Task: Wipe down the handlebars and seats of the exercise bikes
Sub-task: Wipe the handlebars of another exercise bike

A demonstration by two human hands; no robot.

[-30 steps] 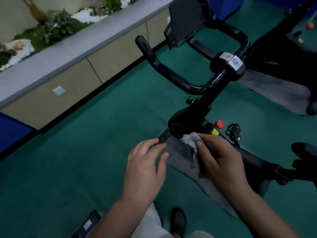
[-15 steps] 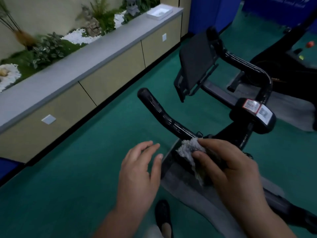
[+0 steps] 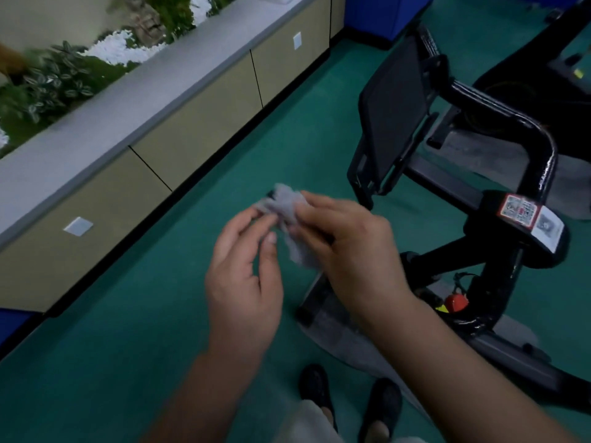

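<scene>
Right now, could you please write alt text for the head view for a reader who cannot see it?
Both hands hold a crumpled grey cloth above green floor: the right hand grips it, the left hand pinches its edge. A black exercise bike's handlebar and tablet holder stand to the right.

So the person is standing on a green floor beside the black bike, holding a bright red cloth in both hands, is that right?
Not quite: the cloth is pale grey, not bright red, as the head view shows. The rest holds: the person stands on the green floor beside the black bike, with the left hand pinching one edge of the cloth and the right hand gripping it.
</scene>
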